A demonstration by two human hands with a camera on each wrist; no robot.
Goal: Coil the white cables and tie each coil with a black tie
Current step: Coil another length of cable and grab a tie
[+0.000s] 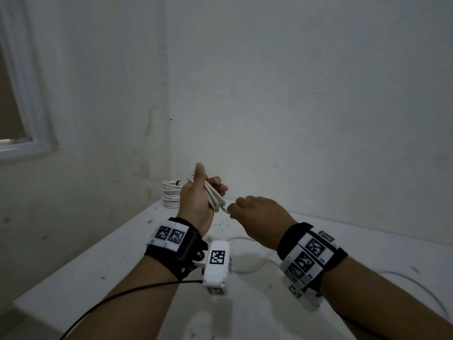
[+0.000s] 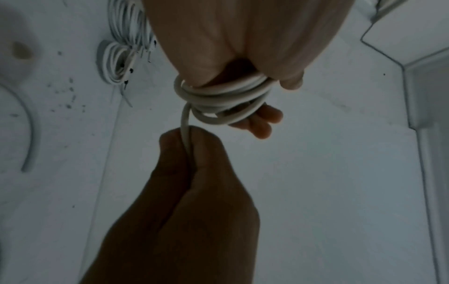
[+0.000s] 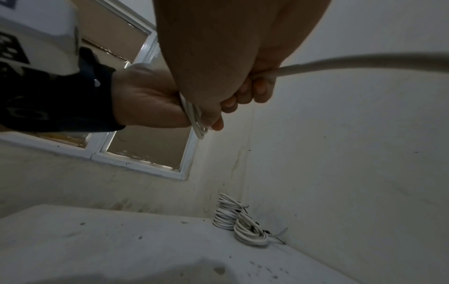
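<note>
Left hand (image 1: 196, 202) raised above the white tabletop (image 1: 103, 261), thumb up, fingers curled round a bundle of loops of thin white round cable (image 1: 215, 196). Right hand (image 1: 255, 217) just beside it, fingers closed, pinching the same cable's free run (image 2: 185, 123) right where it leaves the loops. Loose length of that cable trailing down from the right hand onto the table (seen curving below the wrists in the head view) (image 1: 255, 266).

Stack of finished white cable coils (image 1: 171, 194) in the far corner of the table against the wall, well apart from both hands; small black ties (image 3: 252, 228) showing on them in the right wrist view. White-framed window (image 3: 145, 159) on the left wall.
</note>
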